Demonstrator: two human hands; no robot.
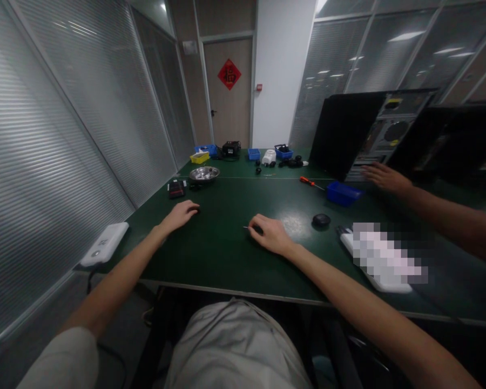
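My left hand (181, 214) rests over the green tabletop, its fingers bent and drawn together around a small dark patch that I cannot make out. To its right, my right hand (270, 234) is closed in a pinch. A thin, light-coloured, pin-like piece (245, 227) sticks out leftward from those fingertips. The two hands are apart. Beyond my left hand lie a dark flat case with red marks (177, 188) and a round metal dish (204, 173) with small items in it. A black computer mouse (321, 220) sits to the right of my right hand.
A blue bin (343, 193) and an orange-handled screwdriver (306, 181) lie on the right. Another person's hand (389, 178) reaches in front of a computer tower (348, 132). Small bins, including a yellow one (200, 157), line the back. A white box (105, 244) stands at left.
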